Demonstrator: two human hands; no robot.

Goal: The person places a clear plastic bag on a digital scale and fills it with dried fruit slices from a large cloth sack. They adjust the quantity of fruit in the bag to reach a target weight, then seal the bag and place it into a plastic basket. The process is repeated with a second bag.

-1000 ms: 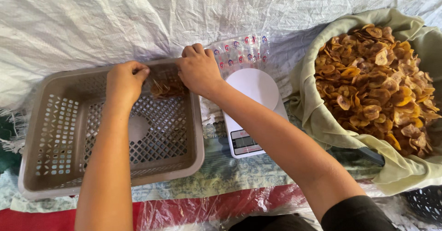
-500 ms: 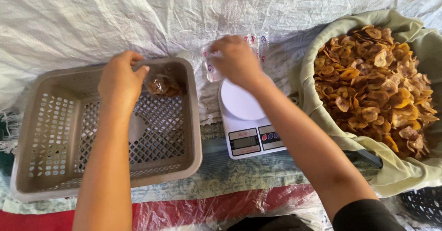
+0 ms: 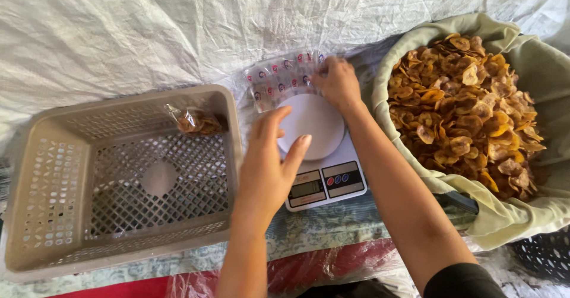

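Observation:
My left hand (image 3: 267,161) hovers open with its fingers spread, between the grey plastic basket (image 3: 41,215) and the white kitchen scale (image 3: 323,182), and holds nothing. My right hand (image 3: 338,84) reaches behind the scale's round white platform (image 3: 312,126), its fingers closed on a pile of clear printed plastic bags (image 3: 276,81). One small filled bag of chips (image 3: 196,121) lies in the basket's far right corner.
At the right stands a large tub lined with green cloth (image 3: 504,221), heaped with golden fried chips (image 3: 463,102). White woven sheeting (image 3: 148,31) covers the ground behind. Patterned and red cloth (image 3: 332,256) lies along the near edge.
Both hands have left the basket, with the filled chip bag lying inside it. My left hand moved right toward the scale. My right hand reached to the empty bags behind the scale.

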